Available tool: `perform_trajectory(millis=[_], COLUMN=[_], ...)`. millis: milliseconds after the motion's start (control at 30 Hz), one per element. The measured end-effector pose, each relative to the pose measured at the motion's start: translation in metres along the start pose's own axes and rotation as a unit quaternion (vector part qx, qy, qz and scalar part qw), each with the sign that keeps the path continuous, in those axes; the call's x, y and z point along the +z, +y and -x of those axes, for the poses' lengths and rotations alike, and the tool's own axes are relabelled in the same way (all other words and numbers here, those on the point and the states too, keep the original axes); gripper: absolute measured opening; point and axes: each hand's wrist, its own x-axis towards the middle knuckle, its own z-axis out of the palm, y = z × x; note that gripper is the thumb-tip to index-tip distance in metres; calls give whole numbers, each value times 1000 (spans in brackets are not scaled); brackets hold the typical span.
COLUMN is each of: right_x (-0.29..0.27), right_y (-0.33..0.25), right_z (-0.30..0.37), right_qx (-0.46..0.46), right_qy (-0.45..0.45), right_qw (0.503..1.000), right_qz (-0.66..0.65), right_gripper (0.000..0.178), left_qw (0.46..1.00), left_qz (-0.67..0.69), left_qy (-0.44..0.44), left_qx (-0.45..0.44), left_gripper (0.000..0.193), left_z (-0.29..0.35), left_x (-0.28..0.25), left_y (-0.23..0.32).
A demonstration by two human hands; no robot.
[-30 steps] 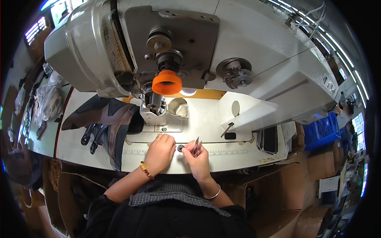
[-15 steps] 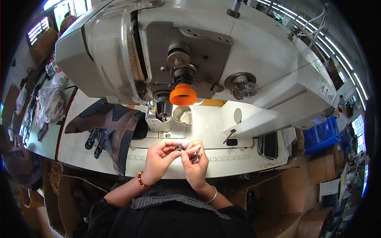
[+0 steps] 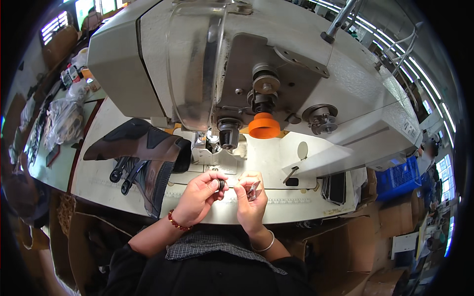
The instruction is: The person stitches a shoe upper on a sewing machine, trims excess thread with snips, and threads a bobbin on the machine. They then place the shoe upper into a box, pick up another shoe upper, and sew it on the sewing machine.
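My left hand (image 3: 197, 196) pinches a small dark bobbin (image 3: 220, 185) between thumb and fingertips, above the front of the sewing machine's bed. To its right, my right hand (image 3: 252, 203) has metal thread snips (image 3: 254, 191) tucked in its palm. Its thumb and forefinger are pressed together, facing the bobbin; any thread between them is too fine to make out. The large white sewing machine (image 3: 197, 64) rises just beyond both hands, with an orange cup-shaped part (image 3: 264, 126) on its front. Left of my hands lies a brown and black boot upper (image 3: 138, 148).
A ruler strip (image 3: 286, 201) runs along the table's front edge. Several dark flat pieces (image 3: 335, 188) are stacked at the right end. Open cardboard boxes (image 3: 340, 241) stand below the table. A blue crate (image 3: 399, 178) sits to the right, plastic bags (image 3: 64, 126) on a side table at left.
My hands have moved apart, the right one to the right with the snips. The bobbin has stayed in my left hand and now stands turned on edge. The whole view has shifted slightly.
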Motion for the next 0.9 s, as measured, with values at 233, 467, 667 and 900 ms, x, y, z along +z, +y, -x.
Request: perform_trajectory(millis=[233, 467, 667, 900], right_x=[-12, -31, -30, -22], right_y=[3, -14, -48, -37], right_z=[-15, -27, -24, -48], right_qx=[13, -40, -152, 7], right_qy=[-100, -108, -250, -213], right_qw=[993, 970, 889, 971], right_qz=[68, 214, 352, 108], right_gripper=[10, 20, 27, 18], left_qw=[905, 968, 980, 985], left_qz=[-396, -222, -129, -58], left_qy=[-128, -107, -106, -93], left_qx=[85, -40, -104, -133], left_gripper=[21, 21, 26, 28], left_z=[10, 1, -4, 5], left_x=[1, 0, -7, 1], left_y=[18, 29, 28, 25])
